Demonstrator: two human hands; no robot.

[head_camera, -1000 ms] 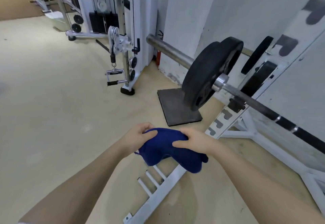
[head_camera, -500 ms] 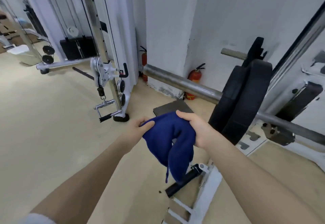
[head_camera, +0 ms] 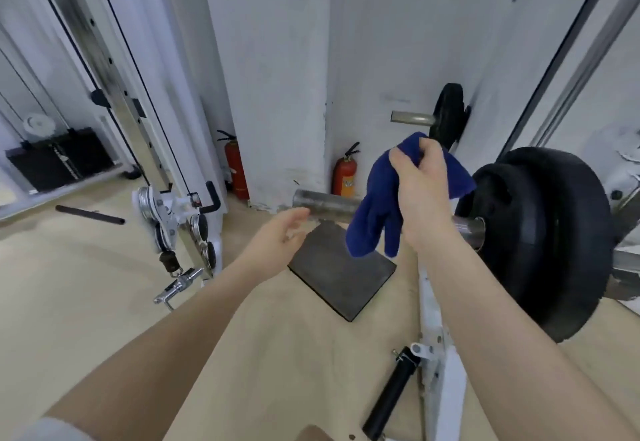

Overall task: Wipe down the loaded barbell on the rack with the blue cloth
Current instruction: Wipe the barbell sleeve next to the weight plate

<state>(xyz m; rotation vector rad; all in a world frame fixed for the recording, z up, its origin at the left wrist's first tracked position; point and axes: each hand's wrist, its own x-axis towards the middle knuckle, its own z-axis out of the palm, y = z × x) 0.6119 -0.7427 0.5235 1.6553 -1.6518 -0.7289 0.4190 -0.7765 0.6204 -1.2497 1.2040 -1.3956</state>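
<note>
At centre frame the left hand [head_camera: 282,232] hangs loose-fingered and empty, just short of the barbell [head_camera: 323,205] sleeve's bare end. To its right, the right hand [head_camera: 420,194] bunches the blue cloth [head_camera: 375,198] above the sleeve beside the plates [head_camera: 540,232]; wiping seems about to start, needing the cloth lowered onto steel. Half a second ago both hands held it.

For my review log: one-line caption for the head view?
Right hand holds blue cloth above barbell sleeve; left hand open beside it.

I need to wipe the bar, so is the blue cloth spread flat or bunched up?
Bunched up: the cloth hangs in loose folds from the right hand.
</note>
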